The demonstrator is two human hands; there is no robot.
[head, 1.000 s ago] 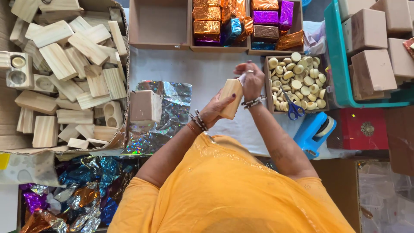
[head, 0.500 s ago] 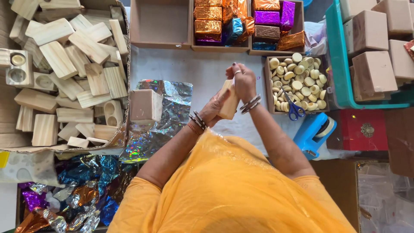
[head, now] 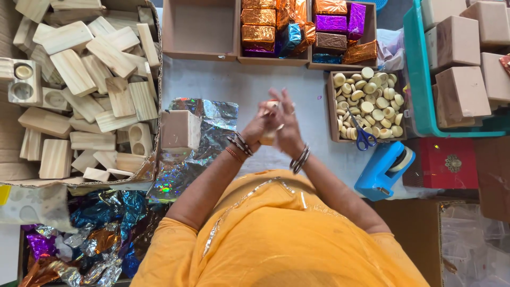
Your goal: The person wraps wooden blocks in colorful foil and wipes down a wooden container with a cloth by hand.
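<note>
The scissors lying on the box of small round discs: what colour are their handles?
Blue handles on the scissors, clearest in the head view.

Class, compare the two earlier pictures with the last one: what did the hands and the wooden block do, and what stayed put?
The right hand came down over the wooden block, which now lies mostly hidden between it and the left hand; both hands drew nearer the body. The left hand kept its hold. The foil sheet, scissors and tape dispenser stayed put.

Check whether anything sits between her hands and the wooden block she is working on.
Nothing visible does. The left hand and right hand are pressed around the wooden block directly, covering most of it, with no foil or tool showing between them.
</note>
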